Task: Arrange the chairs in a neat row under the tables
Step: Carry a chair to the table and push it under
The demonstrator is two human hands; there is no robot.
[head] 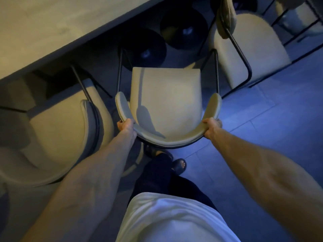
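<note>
A beige chair (166, 98) with a curved backrest and thin black metal legs stands right in front of me, its seat front near the table edge. My left hand (126, 127) grips the left part of the backrest, and my right hand (212, 127) grips the right part. The light wooden table (52, 27) runs across the upper left. A second beige chair (57, 130) sits to the left, partly under the table. A third beige chair (248, 49) stands to the right, turned at an angle.
Two round black table bases (145, 49) stand on the floor beyond the held chair. More chair frames (300, 16) show at the top right. Grey tiled floor (262, 128) lies open on the right. My feet in dark sandals (180, 165) are just behind the chair.
</note>
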